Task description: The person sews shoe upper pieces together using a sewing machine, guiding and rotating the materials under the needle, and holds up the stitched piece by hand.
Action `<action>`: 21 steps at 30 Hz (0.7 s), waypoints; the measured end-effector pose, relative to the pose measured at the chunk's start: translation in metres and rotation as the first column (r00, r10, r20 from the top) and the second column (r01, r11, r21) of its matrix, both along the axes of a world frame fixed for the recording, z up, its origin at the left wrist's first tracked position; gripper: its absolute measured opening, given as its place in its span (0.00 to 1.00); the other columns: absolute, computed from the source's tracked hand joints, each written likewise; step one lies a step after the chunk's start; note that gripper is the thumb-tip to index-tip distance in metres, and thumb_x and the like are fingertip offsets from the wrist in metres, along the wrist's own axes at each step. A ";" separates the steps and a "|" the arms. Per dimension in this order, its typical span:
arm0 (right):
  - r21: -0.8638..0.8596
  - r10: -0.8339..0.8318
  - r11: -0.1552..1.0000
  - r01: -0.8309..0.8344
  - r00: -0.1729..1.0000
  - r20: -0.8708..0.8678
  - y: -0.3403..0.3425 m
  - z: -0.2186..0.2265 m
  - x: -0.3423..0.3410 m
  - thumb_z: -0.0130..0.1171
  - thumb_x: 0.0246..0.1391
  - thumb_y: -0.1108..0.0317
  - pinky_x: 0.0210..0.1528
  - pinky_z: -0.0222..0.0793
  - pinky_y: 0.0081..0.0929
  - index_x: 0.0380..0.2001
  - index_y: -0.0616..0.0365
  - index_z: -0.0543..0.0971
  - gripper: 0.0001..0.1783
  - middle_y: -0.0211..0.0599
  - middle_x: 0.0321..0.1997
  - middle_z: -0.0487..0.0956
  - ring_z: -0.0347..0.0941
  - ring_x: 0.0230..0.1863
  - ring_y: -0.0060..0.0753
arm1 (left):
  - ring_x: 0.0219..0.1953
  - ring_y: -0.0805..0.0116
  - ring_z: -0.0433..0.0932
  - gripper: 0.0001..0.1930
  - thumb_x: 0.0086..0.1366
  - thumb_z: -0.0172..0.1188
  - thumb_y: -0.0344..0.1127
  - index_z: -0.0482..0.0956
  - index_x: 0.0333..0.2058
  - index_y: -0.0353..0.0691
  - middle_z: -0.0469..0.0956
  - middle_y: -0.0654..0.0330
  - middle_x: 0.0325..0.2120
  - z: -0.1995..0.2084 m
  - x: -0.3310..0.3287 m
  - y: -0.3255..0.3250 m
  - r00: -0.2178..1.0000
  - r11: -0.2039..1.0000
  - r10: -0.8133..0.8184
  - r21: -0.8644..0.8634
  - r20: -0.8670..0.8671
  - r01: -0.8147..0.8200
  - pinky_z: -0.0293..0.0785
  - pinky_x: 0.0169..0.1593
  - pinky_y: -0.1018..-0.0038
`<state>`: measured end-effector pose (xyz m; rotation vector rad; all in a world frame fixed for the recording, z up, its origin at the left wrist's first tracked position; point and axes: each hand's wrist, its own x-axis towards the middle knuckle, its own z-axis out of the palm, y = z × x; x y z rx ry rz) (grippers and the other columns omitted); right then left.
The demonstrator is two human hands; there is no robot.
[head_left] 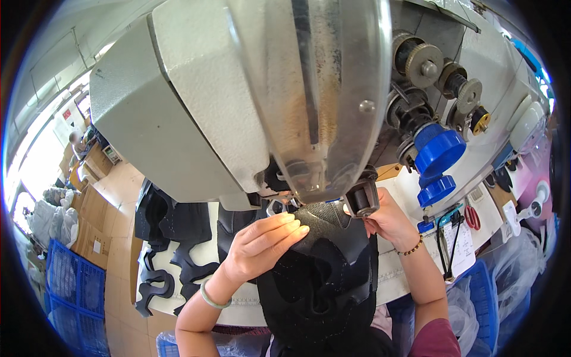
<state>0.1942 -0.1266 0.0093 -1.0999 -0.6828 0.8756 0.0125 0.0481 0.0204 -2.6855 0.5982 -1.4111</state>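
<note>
A black shoe upper [312, 262], with a mesh-textured part at its far end, lies under the head of a sewing machine [220, 113] and hangs toward my lap. My left hand [262, 244] rests along its left edge, fingers straight and together, the thumb hidden. At the right edge my right hand [383, 223] grips the upper, its fingertips partly covered by a dark metal machine part [361, 199]. The machine head hides the needle area.
Cut black pieces [172, 220] lie left on the white worktable [241, 303]. Thread tensioners with blue knobs [440, 152] jut out at the right. Red-handled scissors [471, 218] and a paper sheet [461, 247] lie below. Blue crates [74, 285] stand left; a person [76, 143] is far off.
</note>
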 end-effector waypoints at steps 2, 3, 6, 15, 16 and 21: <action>-0.024 -0.009 1.000 0.010 1.000 0.006 0.002 0.003 -0.006 0.66 0.44 0.72 0.09 0.61 0.12 0.24 0.61 0.75 0.08 0.26 0.16 0.73 0.64 0.08 0.14 | 0.40 0.67 0.75 0.20 0.40 0.64 0.22 0.82 0.37 0.38 0.75 0.64 0.35 0.000 -0.002 0.004 1.000 0.994 -0.019 -0.107 -0.013 0.018 0.76 0.42 0.74; -0.036 -0.014 0.999 0.014 1.000 0.010 0.002 0.005 -0.008 0.66 0.44 0.72 0.09 0.62 0.12 0.24 0.61 0.74 0.09 0.26 0.16 0.72 0.64 0.08 0.15 | 0.39 0.66 0.75 0.21 0.38 0.63 0.20 0.82 0.37 0.39 0.75 0.64 0.36 -0.001 -0.003 0.007 0.999 0.992 -0.031 -0.123 -0.020 0.028 0.74 0.42 0.72; -0.057 -0.082 0.995 0.088 0.993 0.087 0.000 0.004 -0.019 0.65 0.45 0.72 0.09 0.62 0.13 0.24 0.61 0.73 0.10 0.26 0.14 0.71 0.64 0.07 0.17 | 0.40 0.65 0.75 0.23 0.36 0.61 0.20 0.81 0.37 0.38 0.75 0.63 0.36 0.002 -0.007 0.007 0.997 0.976 -0.009 -0.217 -0.081 -0.009 0.73 0.42 0.71; 0.017 -0.140 0.990 0.140 0.990 -0.028 0.000 0.009 -0.045 0.61 0.49 0.71 0.09 0.54 0.15 0.20 0.59 0.73 0.09 0.26 0.10 0.68 0.62 0.07 0.17 | 0.40 0.60 0.74 0.13 0.48 0.68 0.31 0.80 0.34 0.36 0.75 0.59 0.36 0.008 -0.009 -0.009 0.988 0.970 0.140 -0.193 -0.064 -0.150 0.71 0.41 0.66; 0.013 -0.136 0.991 0.136 0.991 -0.015 0.000 0.011 -0.045 0.61 0.49 0.72 0.09 0.54 0.15 0.20 0.59 0.73 0.09 0.27 0.10 0.68 0.61 0.07 0.17 | 0.40 0.60 0.74 0.13 0.48 0.68 0.31 0.80 0.34 0.36 0.75 0.59 0.36 0.008 -0.008 -0.008 0.987 0.970 0.139 -0.192 -0.075 -0.151 0.71 0.41 0.66; 0.024 -0.156 0.987 0.158 0.985 -0.070 0.001 0.010 -0.045 0.61 0.49 0.72 0.09 0.53 0.15 0.19 0.60 0.74 0.09 0.29 0.12 0.71 0.61 0.07 0.17 | 0.41 0.59 0.74 0.13 0.47 0.67 0.29 0.81 0.35 0.38 0.75 0.60 0.38 0.004 -0.007 -0.007 0.985 0.970 0.155 -0.177 -0.080 -0.167 0.70 0.40 0.66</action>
